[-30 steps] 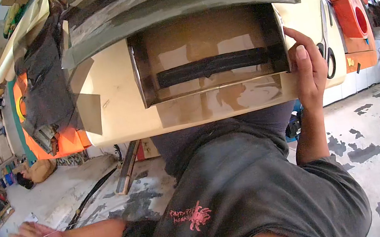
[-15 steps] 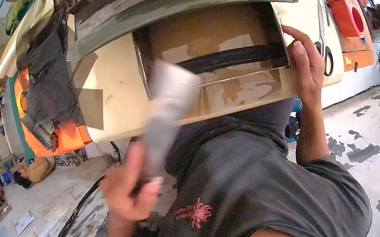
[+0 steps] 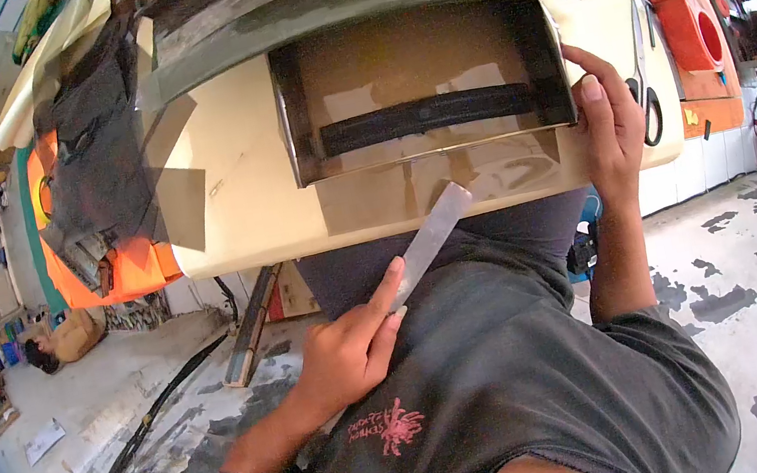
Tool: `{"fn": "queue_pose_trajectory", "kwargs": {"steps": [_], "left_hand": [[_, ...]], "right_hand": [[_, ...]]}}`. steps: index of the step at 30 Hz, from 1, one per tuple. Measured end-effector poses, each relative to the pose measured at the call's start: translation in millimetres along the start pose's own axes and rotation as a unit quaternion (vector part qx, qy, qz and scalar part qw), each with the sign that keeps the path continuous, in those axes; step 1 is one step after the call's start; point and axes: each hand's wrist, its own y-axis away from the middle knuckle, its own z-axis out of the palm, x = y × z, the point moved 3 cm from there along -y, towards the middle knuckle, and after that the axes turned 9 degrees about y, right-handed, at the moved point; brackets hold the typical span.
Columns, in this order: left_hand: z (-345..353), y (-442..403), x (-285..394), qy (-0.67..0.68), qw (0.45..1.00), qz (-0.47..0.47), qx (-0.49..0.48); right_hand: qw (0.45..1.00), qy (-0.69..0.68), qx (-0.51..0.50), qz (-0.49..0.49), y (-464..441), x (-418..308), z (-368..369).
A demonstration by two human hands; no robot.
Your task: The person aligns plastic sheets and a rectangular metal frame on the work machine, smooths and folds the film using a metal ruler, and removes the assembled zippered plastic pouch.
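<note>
while left fingers (image 3: 386, 290) grip one pale strip (image 3: 434, 237) | right fingers (image 3: 606, 72) — loosely parted — touch one box (image 3: 295, 109)

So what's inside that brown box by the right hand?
Within the brown box, a black band and pale, shiny patches show; some may be reflections. A long grey strip hides its far end, so I can't see what's there.

The tray (image 3: 407, 54) by the front of the worktop (image 3: 240, 225) is dark-walled and glossy — a black strip (image 3: 426, 115) runs across it. A flat silvery blade (image 3: 433, 239) slants up toward it — squared tip foremost.
</note>
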Motion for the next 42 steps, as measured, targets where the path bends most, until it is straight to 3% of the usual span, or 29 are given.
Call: {"fn": "queue_pose_trajectory", "kwargs": {"steps": [5,8,16,19,25,29,31,35,40,42], "left_hand": [[-7.8,-2.2,-4.7,-0.019,1.0,-0.013,0.009],[-11.7,-5.1,0.1,-0.027,0.997,-0.062,-0.033],[3.2,-25.8,13.6,-0.01,0.998,0.048,-0.046],[6.2,-36.1,17.0,-0.03,0.993,0.072,-0.09],[2.1,-40.8,10.3,-0.04,0.992,0.085,-0.082],[-4.8,-37.7,10.9,-0.029,0.99,0.139,-0.003],[-9.4,-22.4,-3.6,-0.128,0.988,0.05,-0.07],[-20.0,-10.1,-18.2,-0.232,0.968,0.091,-0.019],[-21.1,-30.1,-8.8,-0.281,0.938,0.19,0.068],[-20.8,-37.0,-4.0,-0.3,0.936,0.18,0.048]], "right_hand": [[1.0,0.024,0.012,-0.013,-0.6,6.4,0.9],[1.0,0.014,-0.002,0.001,-0.2,7.4,-1.2],[0.995,-0.041,0.077,-0.039,8.9,8.9,-2.5],[0.991,-0.068,0.104,-0.056,14.6,8.6,-3.3],[0.986,-0.078,0.13,-0.067,19.6,9.3,-9.0],[0.993,0.013,0.088,-0.073,26.0,4.4,-15.9],[0.993,0.03,0.079,-0.083,26.2,2.1,-17.7],[0.991,0.086,0.052,-0.088,19.9,-3.4,-16.7],[0.958,0.168,-0.072,-0.222,31.7,-1.4,-18.4],[0.94,0.195,-0.078,-0.268,32.8,-4.6,-17.0]]}}
